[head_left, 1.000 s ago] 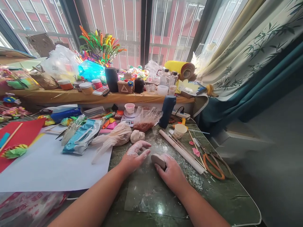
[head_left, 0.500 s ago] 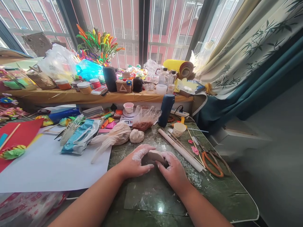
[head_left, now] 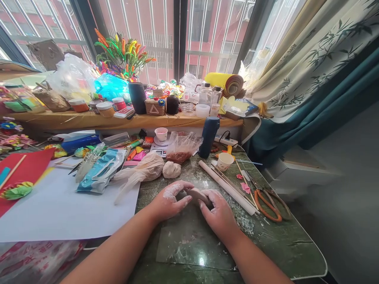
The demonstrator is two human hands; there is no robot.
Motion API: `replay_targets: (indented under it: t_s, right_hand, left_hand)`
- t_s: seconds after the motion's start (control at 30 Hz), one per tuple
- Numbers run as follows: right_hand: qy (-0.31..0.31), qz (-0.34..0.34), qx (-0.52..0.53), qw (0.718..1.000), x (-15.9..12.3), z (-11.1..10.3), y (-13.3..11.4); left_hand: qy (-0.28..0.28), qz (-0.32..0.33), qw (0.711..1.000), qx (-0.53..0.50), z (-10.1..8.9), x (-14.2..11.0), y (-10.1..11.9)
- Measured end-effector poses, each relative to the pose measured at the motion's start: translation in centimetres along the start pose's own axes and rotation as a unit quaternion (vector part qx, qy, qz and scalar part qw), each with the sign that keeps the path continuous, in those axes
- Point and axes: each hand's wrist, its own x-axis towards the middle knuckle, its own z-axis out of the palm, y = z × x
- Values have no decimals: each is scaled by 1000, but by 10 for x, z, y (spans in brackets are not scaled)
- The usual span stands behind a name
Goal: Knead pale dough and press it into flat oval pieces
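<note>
Between my two hands is a flattened piece of pale clay (head_left: 197, 194), held just over the dark table. My left hand (head_left: 173, 199) curls around its left end, with the thumb below and the fingers along the far side. At its right end my right hand (head_left: 216, 207) grips with thumb and fingers. White powder coats both hands. Beyond them lies a round lump of pale clay (head_left: 171, 169), beside a crumpled plastic bag (head_left: 145, 167). Under my hands is a clear flat sheet (head_left: 189, 244).
To the right lie a pale rolling pin (head_left: 226, 187), thin sticks and orange-handled scissors (head_left: 268, 205). A paper cup (head_left: 225, 161) and dark blue bottle (head_left: 209, 137) stand behind. White paper (head_left: 74, 213) covers the left side. A crowded window ledge (head_left: 177, 121) runs along the back.
The clay piece has turned slightly between my hands and now slopes down to the right. My left thumb has moved up closer to it. Both hands keep their hold.
</note>
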Motion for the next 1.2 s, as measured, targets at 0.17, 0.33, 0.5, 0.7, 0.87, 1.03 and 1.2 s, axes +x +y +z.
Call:
replay_targets:
  t_s: [0.17,0.33,0.5,0.7,0.87,1.03,1.2]
  right_hand:
    - [42,-13,44,998,-4,-4,-2]
    - [26,-28,18,999,-2,1,4]
    - [-37,-24,29,999,1,2,2]
    - [-48,-13,36,998,3,-3,-5]
    - [-59,30,172,983,1,-3,-2]
    - [44,222,456,861,10,2,8]
    - [138,180,440,869,36,-52,-17]
  left_hand:
    - [-1,-11,1000,4,-1,0,1]
    - [20,-22,999,-35,1,2,-1]
    - [10,-27,999,-17,4,2,-4]
    - [-3,-29,999,-36,0,1,-2]
    - [-39,-26,999,-23,0,1,3]
    - [26,-72,993,-93,5,7,-10]
    - [62,-124,972,-190,7,14,-27]
